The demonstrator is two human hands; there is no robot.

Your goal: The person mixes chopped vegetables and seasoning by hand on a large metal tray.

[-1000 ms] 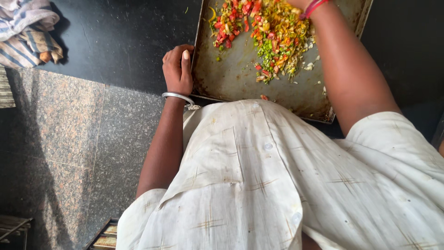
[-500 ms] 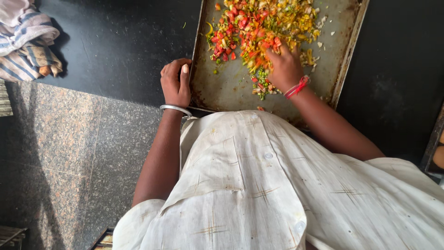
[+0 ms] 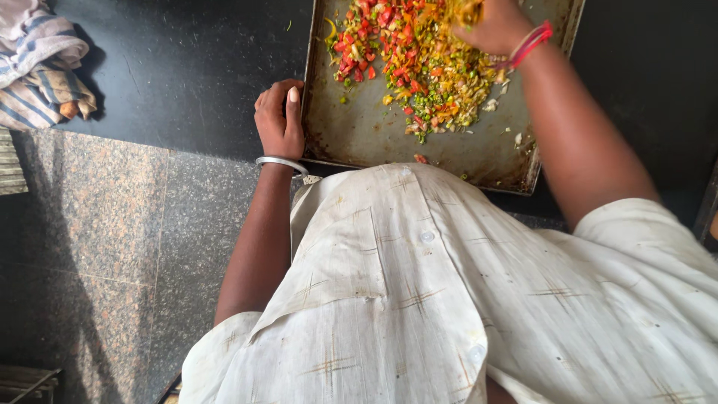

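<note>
Left hand (image 3: 280, 120) is curled closed on the tray's (image 3: 359, 138) left edge, thumb on the rim, fingers wrapped under; silver bangle (image 3: 282, 162) at the wrist. Right hand (image 3: 493, 26) is up over the far side of the tray, fingers loosely cupped around a pinch of the mix (image 3: 411, 63), blurred, so we can't tell how tight the hold is. Red thread band (image 3: 529, 43) on that wrist. Mix is chopped red, green and yellow bits, piled in the tray's far middle; near strip and left strip of the tray are bare metal, with a few stray bits near the right edge. Tray sits on a black counter (image 3: 187, 67), its near edge close to the counter's front edge and partly hidden behind our shirt (image 3: 419, 299). Open counter to the left of the tray, out to a striped cloth (image 3: 37, 67) at the far left corner. Dark counter also shows right of the tray. Speckled stone floor (image 3: 97, 247) lies below the counter edge on our left.
</note>
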